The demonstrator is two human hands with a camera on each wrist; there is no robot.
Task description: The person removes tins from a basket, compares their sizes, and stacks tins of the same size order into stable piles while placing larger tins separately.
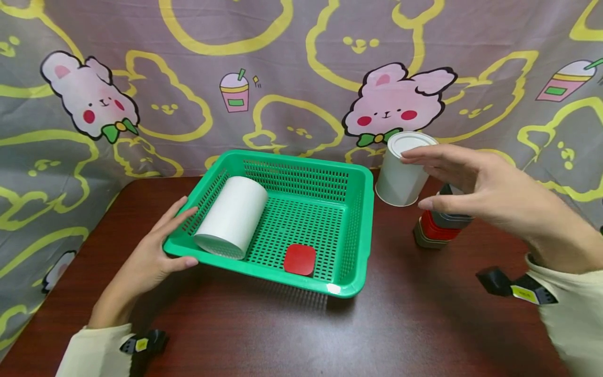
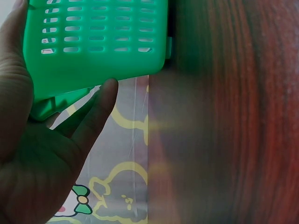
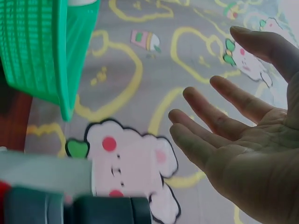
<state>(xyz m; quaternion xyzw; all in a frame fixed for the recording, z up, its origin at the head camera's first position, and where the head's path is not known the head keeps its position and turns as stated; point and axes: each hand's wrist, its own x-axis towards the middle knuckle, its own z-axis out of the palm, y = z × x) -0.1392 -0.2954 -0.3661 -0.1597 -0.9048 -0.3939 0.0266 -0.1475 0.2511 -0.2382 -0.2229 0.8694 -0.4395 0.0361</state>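
Note:
A green plastic basket (image 1: 355, 230) stands on the dark wood table. In it, a white cylinder (image 1: 235, 214) lies on its side along the left, and a flat red rounded square (image 1: 300, 259) sits near the front. My left hand (image 1: 151, 251) spans the basket's front-left corner, thumb by the front rim and fairly straight fingers against the left rim. My right hand (image 1: 490, 188) is raised with fingers apart, holding nothing, as the right wrist view shows. It hovers close to an upright white canister (image 1: 398, 175) and partly hides a stack of dark and red pieces (image 1: 435, 228).
A patterned cloth (image 1: 301, 78) hangs behind the table (image 1: 282, 335). The canister and the stack stand to the basket's right, near the back. In the right wrist view, dark blurred pieces (image 3: 107, 210) fill the lower left.

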